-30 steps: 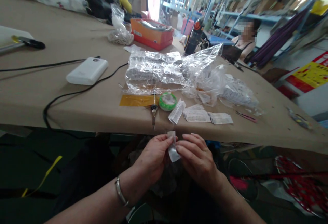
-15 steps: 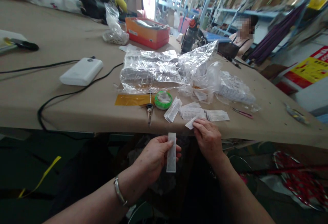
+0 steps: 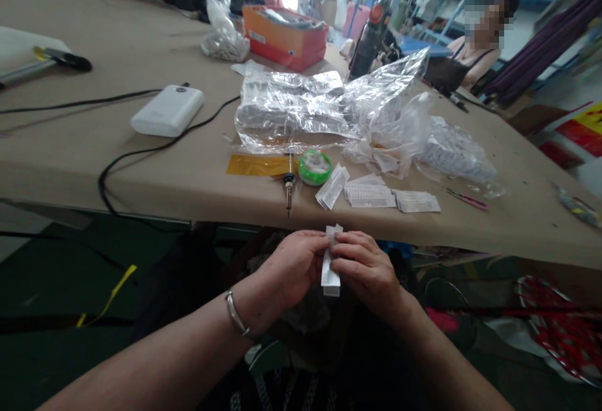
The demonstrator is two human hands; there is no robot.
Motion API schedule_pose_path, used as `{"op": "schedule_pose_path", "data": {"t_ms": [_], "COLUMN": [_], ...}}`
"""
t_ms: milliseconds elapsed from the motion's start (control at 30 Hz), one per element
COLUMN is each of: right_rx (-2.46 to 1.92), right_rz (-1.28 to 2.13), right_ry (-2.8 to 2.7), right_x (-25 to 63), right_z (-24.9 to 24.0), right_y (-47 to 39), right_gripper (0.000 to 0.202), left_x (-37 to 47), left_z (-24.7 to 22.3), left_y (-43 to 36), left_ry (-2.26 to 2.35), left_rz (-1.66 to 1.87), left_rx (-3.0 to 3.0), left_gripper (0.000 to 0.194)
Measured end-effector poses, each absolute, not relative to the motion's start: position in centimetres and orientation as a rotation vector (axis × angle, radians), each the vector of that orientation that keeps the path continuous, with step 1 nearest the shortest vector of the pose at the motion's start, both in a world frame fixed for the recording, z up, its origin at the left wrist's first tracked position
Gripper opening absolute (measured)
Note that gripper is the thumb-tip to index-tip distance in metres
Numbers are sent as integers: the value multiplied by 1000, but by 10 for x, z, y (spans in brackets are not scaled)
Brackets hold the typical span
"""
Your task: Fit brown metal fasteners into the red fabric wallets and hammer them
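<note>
The left hand [image 3: 298,268] is pinching the white strips [image 3: 331,276] near their upper end, its thumb in front and its other fingers partly hiding behind them. The right hand [image 3: 367,266] is closing its fingers over the strips' right side, while its thumb is staying out of sight, so how firmly it is gripping is impossible to tell. At least two strips are overlapping, and their fine print is blurring past reading. They are hanging just off the near edge of the worktop [image 3: 70,169], above the person's dark lap. Along that edge, a soldering iron [image 3: 288,186] is pointing its tip outward, its handle disappearing under clear plastic [image 3: 291,110]; a green-rimmed disc [image 3: 315,168] is lying beside it, and three piles of strips [image 3: 370,196] are spreading rightward, towards a pink-handled tool [image 3: 468,199]. Creased plastic is blurring whatever it is covering. Near the right edge, another tool [image 3: 577,206] is running partly out of view. Beyond the far edge, a person in an apron [image 3: 473,63] is sitting, partly hidden.
</note>
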State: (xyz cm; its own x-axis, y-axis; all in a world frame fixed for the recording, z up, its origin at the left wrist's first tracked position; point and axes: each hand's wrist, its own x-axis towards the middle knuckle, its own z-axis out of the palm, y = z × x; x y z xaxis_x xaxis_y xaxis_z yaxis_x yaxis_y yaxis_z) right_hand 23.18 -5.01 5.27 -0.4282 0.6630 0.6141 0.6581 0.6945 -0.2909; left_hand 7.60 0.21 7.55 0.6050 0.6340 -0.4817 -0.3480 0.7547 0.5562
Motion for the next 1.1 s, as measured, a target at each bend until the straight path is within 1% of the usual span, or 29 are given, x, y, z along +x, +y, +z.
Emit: {"op": "schedule_pose_path", "data": {"t_ms": [133, 333, 467, 533, 600, 767, 833, 933, 1100], "right_rx": [-1003, -986, -982, -1002, -1104, -1732, -1913, -1973, -1774], "right_rz": [-2, 17, 18, 29, -11, -445, -522, -546, -577], "right_ry": [-2240, -2279, -2280, -2267, -2211, -1831, -1801, -1871, -1840], "right_x": [234, 236, 233, 235, 244, 298, 318, 334, 348], "right_z": [50, 50, 51, 53, 55, 55, 50, 39, 32], "right_y": [-51, -52, -55, -56, -55, -46, -44, -47, -53], "right_gripper": [13, 13, 15, 21, 32, 53, 56, 46, 29], "left_x": [74, 72, 74, 75, 74, 71, 72, 72, 72], "left_z": [75, 75, 73, 73, 73, 68, 65, 64, 70], "left_y": [2, -1, -2, -1, -1, 1, 0, -2, -4], "left_ry": [702, 697, 710, 728, 789, 920, 909, 916, 917], "left_rz": [571, 537, 567, 576, 548, 460, 449, 441, 434], "left_rx": [424, 457, 446, 443, 454, 519, 523, 516, 527], "left_gripper": [10, 16, 12, 7, 5, 10, 10, 9, 10]}}
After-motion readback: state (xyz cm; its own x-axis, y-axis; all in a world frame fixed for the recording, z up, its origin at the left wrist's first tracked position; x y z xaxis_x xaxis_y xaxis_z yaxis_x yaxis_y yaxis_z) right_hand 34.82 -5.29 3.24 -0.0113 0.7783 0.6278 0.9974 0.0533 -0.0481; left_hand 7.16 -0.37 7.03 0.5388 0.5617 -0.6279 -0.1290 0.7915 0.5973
